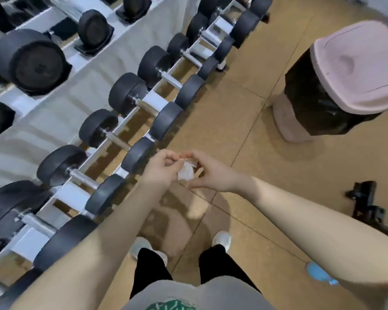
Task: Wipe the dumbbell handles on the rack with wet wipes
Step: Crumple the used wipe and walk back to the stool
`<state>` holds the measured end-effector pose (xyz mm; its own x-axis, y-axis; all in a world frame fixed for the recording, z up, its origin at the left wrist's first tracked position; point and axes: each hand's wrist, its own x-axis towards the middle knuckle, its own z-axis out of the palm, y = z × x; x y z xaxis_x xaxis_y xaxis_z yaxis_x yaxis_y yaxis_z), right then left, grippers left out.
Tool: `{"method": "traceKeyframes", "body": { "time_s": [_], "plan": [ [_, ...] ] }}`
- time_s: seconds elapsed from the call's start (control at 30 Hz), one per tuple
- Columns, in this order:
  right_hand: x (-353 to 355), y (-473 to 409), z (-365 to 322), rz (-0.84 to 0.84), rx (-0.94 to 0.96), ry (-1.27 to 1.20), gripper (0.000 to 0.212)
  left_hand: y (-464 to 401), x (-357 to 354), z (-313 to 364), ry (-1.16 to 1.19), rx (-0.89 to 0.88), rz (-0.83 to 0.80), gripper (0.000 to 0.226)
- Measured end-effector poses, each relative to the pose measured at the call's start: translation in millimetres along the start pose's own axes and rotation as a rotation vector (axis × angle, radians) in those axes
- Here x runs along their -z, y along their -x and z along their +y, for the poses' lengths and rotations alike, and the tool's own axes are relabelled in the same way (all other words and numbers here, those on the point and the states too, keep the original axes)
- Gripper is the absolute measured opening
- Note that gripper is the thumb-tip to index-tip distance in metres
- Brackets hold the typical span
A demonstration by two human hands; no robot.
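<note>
Both hands, left hand (pixel 160 167) and right hand (pixel 207 173), pinch 1 crumpled wipe (pixel 186 172) over the floor, while the nearest handle (pixel 118 140) lies up-left, closer to the left hand, its axis pointing toward the person.

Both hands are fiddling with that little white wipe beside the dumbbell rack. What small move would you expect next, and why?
Probably spreading the wet wipe open. It is crumpled between the left hand and right hand, pinched by both and touching no dumbbell. The nearest dumbbell handle on the rack lies down to the left, so an opened wipe could then go there.
</note>
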<state>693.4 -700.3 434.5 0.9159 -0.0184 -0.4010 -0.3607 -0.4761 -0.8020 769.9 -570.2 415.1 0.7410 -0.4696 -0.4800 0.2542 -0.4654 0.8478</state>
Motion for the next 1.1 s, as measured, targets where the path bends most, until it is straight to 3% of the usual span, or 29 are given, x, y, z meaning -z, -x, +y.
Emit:
{"method": "traceKeyframes", "body": {
  "time_s": [0.1,0.27,0.33,0.57,0.73,1.03,1.1],
  "plan": [
    [41,25,35,0.083,0.028,0.097,0.059,-5,-62,24,0.136,0.053,-0.016,0.018],
    [125,78,103,0.223,-0.052,0.061,0.036,-12,-179,70,0.272,0.162,-0.097,0.007],
    [166,95,132,0.279,-0.078,0.057,0.027,-24,-225,89,0.288,0.201,-0.143,0.015],
    [277,115,211,0.483,-0.189,0.046,0.014,-75,-333,140,0.01,0.046,-0.413,0.011],
    [352,100,264,0.596,-0.266,-0.065,0.023,-137,-406,186,-0.043,0.007,-0.449,0.017],
    [526,40,332,0.374,-0.259,-0.406,0.028,-298,-518,281,-0.13,-0.05,-0.479,0.017],
    [566,24,348,0.423,-0.278,-0.47,0.032,-337,-541,304,-0.183,-0.054,-0.498,0.013]
  ]
}}
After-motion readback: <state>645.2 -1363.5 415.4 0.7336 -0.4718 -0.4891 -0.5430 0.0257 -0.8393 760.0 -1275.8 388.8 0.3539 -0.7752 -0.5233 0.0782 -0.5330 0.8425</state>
